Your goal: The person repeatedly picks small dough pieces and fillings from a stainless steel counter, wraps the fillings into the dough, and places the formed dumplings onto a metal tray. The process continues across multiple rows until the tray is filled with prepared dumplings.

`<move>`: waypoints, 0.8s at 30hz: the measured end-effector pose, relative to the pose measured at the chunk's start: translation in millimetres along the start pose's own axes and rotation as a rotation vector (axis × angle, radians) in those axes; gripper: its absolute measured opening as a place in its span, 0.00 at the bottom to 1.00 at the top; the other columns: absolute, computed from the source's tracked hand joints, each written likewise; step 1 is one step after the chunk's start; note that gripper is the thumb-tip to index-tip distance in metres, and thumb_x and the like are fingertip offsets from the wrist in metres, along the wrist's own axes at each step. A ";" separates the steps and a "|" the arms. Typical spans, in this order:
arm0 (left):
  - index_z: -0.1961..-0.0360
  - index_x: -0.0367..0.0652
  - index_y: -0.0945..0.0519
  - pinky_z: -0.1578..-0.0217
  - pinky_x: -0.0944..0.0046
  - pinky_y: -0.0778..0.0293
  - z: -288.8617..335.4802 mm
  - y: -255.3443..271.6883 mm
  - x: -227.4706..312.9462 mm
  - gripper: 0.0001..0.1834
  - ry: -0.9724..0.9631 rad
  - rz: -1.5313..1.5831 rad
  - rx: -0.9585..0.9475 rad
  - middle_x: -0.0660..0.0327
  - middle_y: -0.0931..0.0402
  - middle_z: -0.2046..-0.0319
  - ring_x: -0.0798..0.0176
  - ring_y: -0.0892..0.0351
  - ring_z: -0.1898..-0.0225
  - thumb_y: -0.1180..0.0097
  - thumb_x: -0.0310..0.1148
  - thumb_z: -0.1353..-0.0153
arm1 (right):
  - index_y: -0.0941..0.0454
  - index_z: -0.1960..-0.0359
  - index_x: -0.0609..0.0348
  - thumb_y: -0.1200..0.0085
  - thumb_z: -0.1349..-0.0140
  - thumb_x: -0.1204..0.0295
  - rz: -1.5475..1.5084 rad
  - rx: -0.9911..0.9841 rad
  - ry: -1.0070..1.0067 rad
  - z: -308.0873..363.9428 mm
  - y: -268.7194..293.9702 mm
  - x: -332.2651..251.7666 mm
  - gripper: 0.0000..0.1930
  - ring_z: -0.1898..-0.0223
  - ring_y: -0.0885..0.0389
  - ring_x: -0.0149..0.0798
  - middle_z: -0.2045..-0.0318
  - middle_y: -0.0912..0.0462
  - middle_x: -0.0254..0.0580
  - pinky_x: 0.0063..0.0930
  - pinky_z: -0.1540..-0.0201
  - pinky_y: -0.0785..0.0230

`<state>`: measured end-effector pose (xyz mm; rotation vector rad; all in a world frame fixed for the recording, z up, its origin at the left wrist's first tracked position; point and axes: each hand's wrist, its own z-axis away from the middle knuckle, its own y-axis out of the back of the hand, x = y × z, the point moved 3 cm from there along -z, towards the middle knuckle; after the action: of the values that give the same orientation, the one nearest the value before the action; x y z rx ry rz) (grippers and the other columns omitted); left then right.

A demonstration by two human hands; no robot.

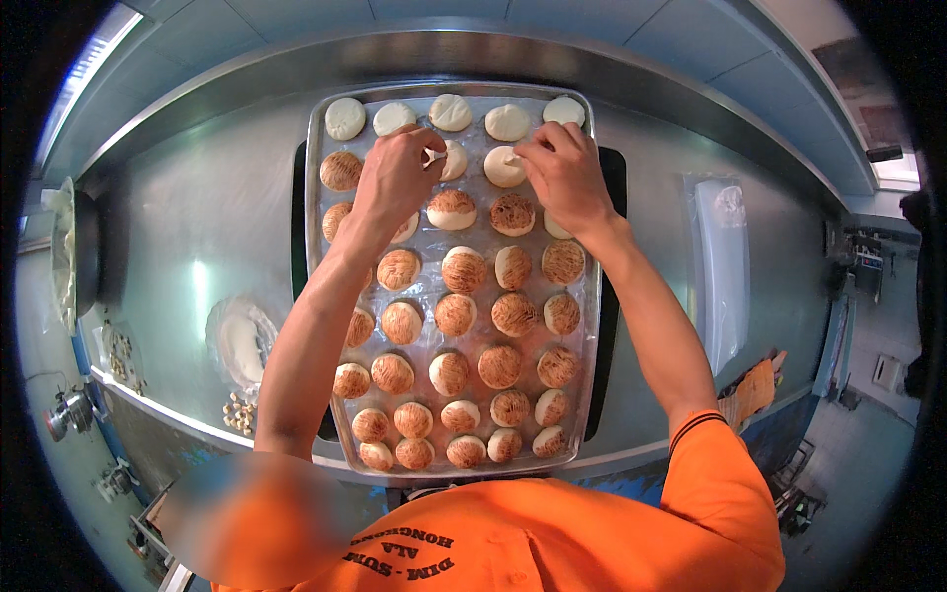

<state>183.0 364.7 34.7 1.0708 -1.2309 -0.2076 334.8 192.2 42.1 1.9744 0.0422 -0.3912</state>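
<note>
one metal tray [318,128] on the steel counter [197,217], holding about 38 dough buns: roughly 7 plain white at the far end, the rest brown-swirled. my left hand [395,178] pinches a white bun [452,160]; my right hand [564,176] presses fingertips on another white bun [503,168].

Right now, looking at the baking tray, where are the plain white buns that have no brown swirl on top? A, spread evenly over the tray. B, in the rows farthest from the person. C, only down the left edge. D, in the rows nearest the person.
B: the plain white buns fill the far row of the tray, by the left hand and right hand, while the brown-swirled buns fill the nearer rows.
</note>
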 end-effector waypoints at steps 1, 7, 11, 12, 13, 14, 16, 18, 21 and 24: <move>0.58 0.37 0.13 0.59 0.56 0.18 -1.5 -2.6 -1.8 0.10 -0.014 -0.012 -0.002 0.49 0.13 0.61 0.52 0.12 0.62 0.35 0.27 0.42 | 0.14 0.63 0.56 0.39 0.41 0.74 -0.027 0.055 -0.008 1.7 4.6 -0.3 0.06 0.54 0.24 0.45 0.62 0.21 0.38 0.44 0.48 0.29; 0.60 0.39 0.14 0.51 0.49 0.22 -2.9 -9.8 -4.5 0.11 -0.020 -0.094 -0.038 0.51 0.16 0.59 0.45 0.17 0.52 0.33 0.30 0.43 | 0.14 0.62 0.57 0.36 0.40 0.75 -0.113 0.098 -0.082 15.4 16.5 -2.4 0.06 0.57 0.22 0.46 0.64 0.20 0.39 0.42 0.53 0.29; 0.53 0.40 0.19 0.49 0.48 0.25 0.4 -3.2 6.3 0.19 -0.024 -0.130 0.045 0.51 0.17 0.56 0.45 0.18 0.50 0.30 0.33 0.45 | 0.18 0.62 0.59 0.32 0.43 0.69 -0.165 0.043 -0.190 7.6 6.6 -0.9 0.11 0.56 0.21 0.49 0.63 0.18 0.42 0.45 0.53 0.29; 0.51 0.40 0.21 0.49 0.48 0.25 -0.5 -4.0 10.1 0.22 -0.043 -0.182 0.049 0.50 0.17 0.56 0.45 0.18 0.50 0.29 0.34 0.46 | 0.19 0.61 0.59 0.30 0.45 0.68 -0.132 -0.024 -0.227 3.8 1.3 -0.9 0.14 0.56 0.21 0.50 0.62 0.17 0.44 0.45 0.52 0.29; 0.49 0.40 0.23 0.48 0.48 0.26 -1.4 -5.2 13.9 0.25 -0.067 -0.234 0.058 0.49 0.17 0.56 0.46 0.18 0.51 0.28 0.35 0.47 | 0.21 0.59 0.59 0.29 0.46 0.67 -0.114 -0.044 -0.219 -0.2 -3.3 -3.2 0.17 0.55 0.21 0.51 0.62 0.16 0.45 0.46 0.52 0.29; 0.48 0.40 0.25 0.48 0.48 0.26 -1.5 -9.6 17.0 0.29 -0.054 -0.297 0.013 0.48 0.17 0.55 0.44 0.19 0.50 0.26 0.36 0.48 | 0.22 0.58 0.59 0.29 0.47 0.65 -0.017 -0.114 -0.261 -4.2 -11.3 -6.8 0.19 0.55 0.21 0.52 0.61 0.16 0.47 0.47 0.52 0.30; 0.46 0.40 0.30 0.48 0.47 0.26 -1.3 -18.1 22.3 0.35 -0.056 -0.419 -0.029 0.45 0.17 0.54 0.40 0.19 0.50 0.24 0.39 0.51 | 0.25 0.55 0.58 0.27 0.49 0.63 0.152 -0.159 -0.253 -13.3 -24.2 -16.6 0.24 0.54 0.21 0.54 0.60 0.16 0.51 0.48 0.52 0.30; 0.45 0.41 0.32 0.47 0.46 0.26 -6.5 -23.6 23.5 0.37 -0.041 -0.472 -0.047 0.45 0.18 0.55 0.40 0.20 0.50 0.24 0.39 0.51 | 0.27 0.50 0.58 0.28 0.50 0.64 0.140 -0.250 -0.285 -19.9 -31.2 -18.0 0.28 0.50 0.21 0.56 0.57 0.16 0.55 0.51 0.47 0.33; 0.48 0.41 0.26 0.48 0.47 0.25 -8.1 -20.5 20.8 0.31 -0.034 -0.429 0.003 0.45 0.18 0.55 0.40 0.19 0.51 0.25 0.37 0.51 | 0.28 0.46 0.57 0.28 0.51 0.64 -0.001 -0.316 -0.392 -20.1 -30.5 -11.3 0.31 0.48 0.21 0.57 0.54 0.17 0.55 0.53 0.44 0.33; 0.52 0.41 0.21 0.50 0.49 0.23 -5.7 -7.0 13.5 0.26 -0.015 -0.209 0.009 0.45 0.18 0.55 0.42 0.17 0.53 0.25 0.33 0.52 | 0.26 0.42 0.53 0.27 0.52 0.64 -0.209 -0.170 -0.384 -14.5 -22.9 -5.4 0.33 0.47 0.20 0.56 0.52 0.18 0.53 0.53 0.44 0.32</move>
<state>195.7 355.4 38.6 1.2084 -1.1336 -0.3711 328.7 215.7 28.9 1.7044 0.0359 -0.8691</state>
